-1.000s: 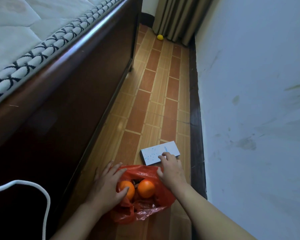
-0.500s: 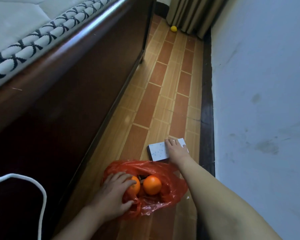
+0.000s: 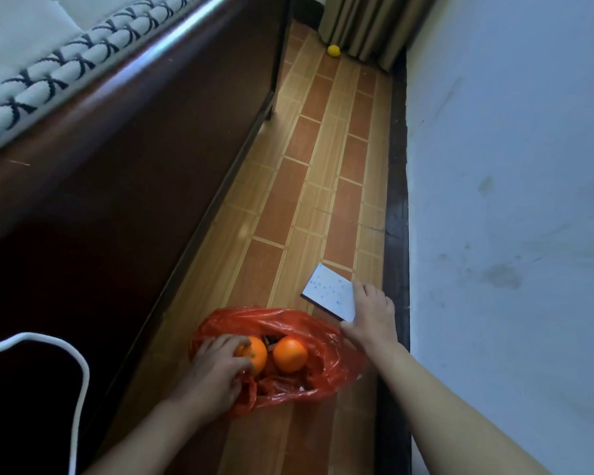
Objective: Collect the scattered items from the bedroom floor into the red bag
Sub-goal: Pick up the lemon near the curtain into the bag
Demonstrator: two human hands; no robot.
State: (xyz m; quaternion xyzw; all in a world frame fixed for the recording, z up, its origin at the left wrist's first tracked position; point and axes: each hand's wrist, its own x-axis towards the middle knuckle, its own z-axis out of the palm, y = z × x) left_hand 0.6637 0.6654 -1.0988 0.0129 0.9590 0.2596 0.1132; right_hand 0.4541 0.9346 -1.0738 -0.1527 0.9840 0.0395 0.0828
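Tiled floor (image 3: 323, 186) runs between bed frame (image 3: 151, 149) and wall (image 3: 511, 166). My left hand (image 3: 216, 371) grips the red bag (image 3: 323, 341) mouth; two oranges (image 3: 290, 354) lie inside. My right hand (image 3: 371, 313) pinches the white box (image 3: 328, 291), tilted beside the bag. One yellow fruit (image 3: 334, 50) remains by the curtain (image 3: 367, 25).

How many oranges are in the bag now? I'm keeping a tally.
2. Both sit in the red bag: one orange under the left hand's fingers, the other orange beside it. More may be hidden underneath.
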